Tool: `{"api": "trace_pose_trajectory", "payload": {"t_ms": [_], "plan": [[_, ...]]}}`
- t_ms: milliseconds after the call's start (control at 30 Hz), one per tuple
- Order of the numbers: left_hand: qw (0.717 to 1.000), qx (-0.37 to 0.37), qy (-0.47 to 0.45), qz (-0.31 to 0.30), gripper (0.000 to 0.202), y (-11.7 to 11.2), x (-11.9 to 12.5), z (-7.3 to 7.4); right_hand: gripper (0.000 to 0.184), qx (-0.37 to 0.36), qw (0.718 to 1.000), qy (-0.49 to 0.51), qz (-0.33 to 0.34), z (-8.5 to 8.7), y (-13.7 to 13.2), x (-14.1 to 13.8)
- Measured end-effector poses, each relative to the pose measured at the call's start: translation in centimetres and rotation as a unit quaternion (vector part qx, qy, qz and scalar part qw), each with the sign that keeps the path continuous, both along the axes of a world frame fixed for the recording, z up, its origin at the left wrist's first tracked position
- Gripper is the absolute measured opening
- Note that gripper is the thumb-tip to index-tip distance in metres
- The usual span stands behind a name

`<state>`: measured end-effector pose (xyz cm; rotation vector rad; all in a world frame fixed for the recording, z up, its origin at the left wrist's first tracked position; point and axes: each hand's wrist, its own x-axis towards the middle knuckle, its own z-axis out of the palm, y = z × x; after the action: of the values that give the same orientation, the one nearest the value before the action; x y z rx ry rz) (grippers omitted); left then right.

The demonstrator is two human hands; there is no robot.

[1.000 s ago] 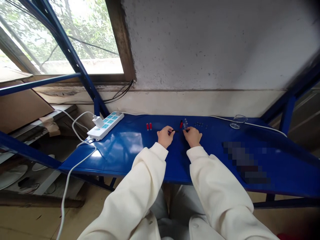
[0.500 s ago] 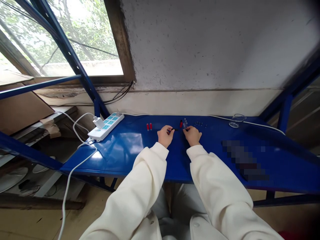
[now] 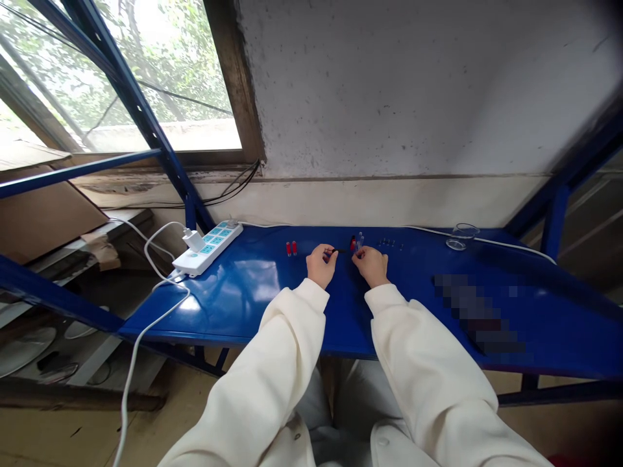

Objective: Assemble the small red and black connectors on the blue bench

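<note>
My left hand (image 3: pixel 321 264) is closed in a pinch on a thin dark stick-like piece (image 3: pixel 339 251) that points right, held over the blue table (image 3: pixel 335 318). My right hand (image 3: pixel 371 264) has thumb and fingers pressed together at the lower part of some small clear tubes (image 3: pixel 360 240); one seems to be between the fingertips, which partly hide it. Just left of these tubes stands a small red-and-black piece (image 3: pixel 353 242). Two red cylinders (image 3: pixel 291 248) stand side by side, left of my left hand.
Several tiny pieces (image 3: pixel 389 243) lie right of my right hand. Farther right are a clear glass cup (image 3: pixel 462 237) and a blurred-out dark object (image 3: pixel 474 314). A white power strip (image 3: pixel 207 248) with a plugged-in cable lies at the left; a wall borders the table's back.
My right hand has moved slightly left, closer to the red-and-black piece, and the clear tubes look more tilted. My left hand keeps its place with the dark piece.
</note>
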<state>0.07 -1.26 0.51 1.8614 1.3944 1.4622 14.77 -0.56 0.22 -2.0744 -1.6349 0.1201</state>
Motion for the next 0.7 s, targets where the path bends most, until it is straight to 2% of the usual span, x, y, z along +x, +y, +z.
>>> {"api": "trace_pose_trajectory", "payload": {"t_ms": [100, 200, 467, 567, 700], "plan": [[1.000, 0.014, -0.015, 0.007, 0.015, 0.0, 0.0, 0.1, 0.016, 0.018, 0.996, -0.035, 0.082, 0.3, -0.7, -0.6], [1.000, 0.017, -0.023, 0.012, 0.015, -0.1, 0.0, 0.3, 0.015, 0.016, 0.990, -0.053, 0.132, 0.5, -1.1, -1.0], [0.999, 0.029, -0.013, 0.013, 0.018, -0.2, -0.3, 0.5, 0.012, 0.011, 0.985, -0.062, 0.158, 0.7, -1.3, -1.0], [0.998, 0.048, 0.036, 0.007, 0.025, -0.4, -0.3, 0.6, 0.011, 0.022, 0.984, -0.063, 0.163, 0.7, -1.5, -1.0], [0.988, 0.079, 0.127, -0.035, 0.036, -0.8, -0.1, 0.8, 0.012, 0.047, 0.984, -0.051, 0.164, 0.7, -1.6, -1.1]]}}
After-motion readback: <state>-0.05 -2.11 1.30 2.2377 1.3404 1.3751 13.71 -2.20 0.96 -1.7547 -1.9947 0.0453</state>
